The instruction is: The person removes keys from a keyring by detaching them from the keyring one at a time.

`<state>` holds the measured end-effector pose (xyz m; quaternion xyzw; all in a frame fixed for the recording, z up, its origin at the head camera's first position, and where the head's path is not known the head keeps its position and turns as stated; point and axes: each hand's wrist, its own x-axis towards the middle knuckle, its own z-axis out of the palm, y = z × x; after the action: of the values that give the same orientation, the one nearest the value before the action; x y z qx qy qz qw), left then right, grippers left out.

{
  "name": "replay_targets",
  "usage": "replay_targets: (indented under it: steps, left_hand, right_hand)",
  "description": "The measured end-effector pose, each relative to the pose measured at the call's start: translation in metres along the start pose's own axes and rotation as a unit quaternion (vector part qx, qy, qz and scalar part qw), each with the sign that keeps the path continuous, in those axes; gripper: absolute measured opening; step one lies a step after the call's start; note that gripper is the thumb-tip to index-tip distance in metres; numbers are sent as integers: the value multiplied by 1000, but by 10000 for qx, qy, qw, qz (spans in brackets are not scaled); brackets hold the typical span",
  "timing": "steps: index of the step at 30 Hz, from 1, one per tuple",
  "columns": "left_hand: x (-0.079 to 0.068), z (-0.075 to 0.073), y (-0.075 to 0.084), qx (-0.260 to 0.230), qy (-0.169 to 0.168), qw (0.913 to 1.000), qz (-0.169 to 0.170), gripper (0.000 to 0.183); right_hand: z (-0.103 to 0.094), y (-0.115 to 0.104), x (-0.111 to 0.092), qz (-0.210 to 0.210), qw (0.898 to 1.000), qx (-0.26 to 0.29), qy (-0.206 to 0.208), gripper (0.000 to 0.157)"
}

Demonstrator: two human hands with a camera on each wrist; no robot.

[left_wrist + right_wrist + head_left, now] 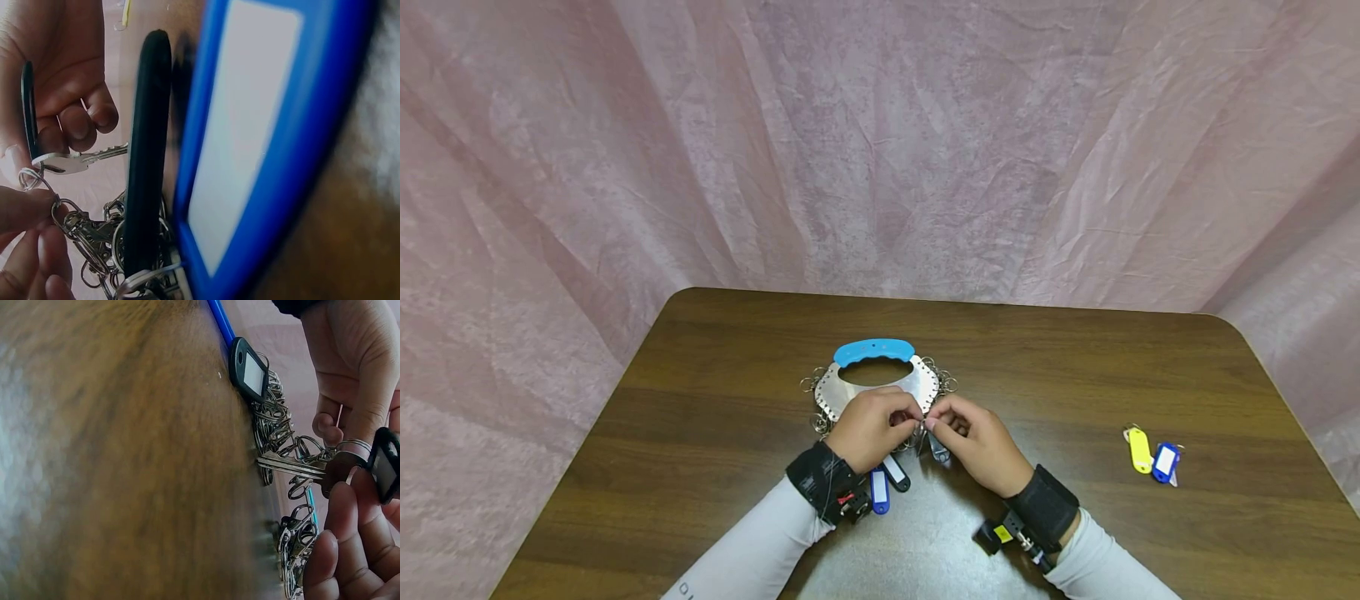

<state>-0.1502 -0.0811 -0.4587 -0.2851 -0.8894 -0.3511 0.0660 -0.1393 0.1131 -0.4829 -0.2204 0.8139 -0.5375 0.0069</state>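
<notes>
A silver metal plate (917, 385) with a blue handle (874, 351) lies on the table, metal rings (273, 419) hanging along its edge. At its near right edge my left hand (874, 427) pinches one small ring (62, 209) between thumb and finger. Close beside it, my right hand (981, 442) pinches a split ring (34, 178) bearing a key (290, 466) and a black key tag (386, 465). The two rings appear to touch; whether they are linked, I cannot tell. Another black tag (897, 473) and a blue tag (880, 492) hang near my left wrist.
On the right of the brown wooden table (1037, 367) lie a yellow key tag (1139, 450) and a blue key tag (1165, 462), each with metal parts. A pink curtain (880, 150) hangs behind the table.
</notes>
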Motion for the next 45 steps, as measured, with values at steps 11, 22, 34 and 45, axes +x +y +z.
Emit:
replay_targets:
  steps: [11, 22, 34, 45]
  left_hand:
    - [-1, -1, 0, -141, 30, 9993, -347, 11]
    - [-1, -2, -2, -88, -26, 9989, -461, 10]
    - [-2, -2, -1, -167, -26, 9985, -516, 9]
    - [-1, -3, 0, -181, -23, 9993, -333, 10]
  right_hand:
    - [-3, -22, -1, -86, 9993, 300, -215, 7]
    - [-5, -40, -1, -157, 9981, 355, -485, 7]
    - [-4, -37, -1, -183, 9977, 240, -603, 8]
    - [2, -1, 0, -185, 9990, 119, -401, 7]
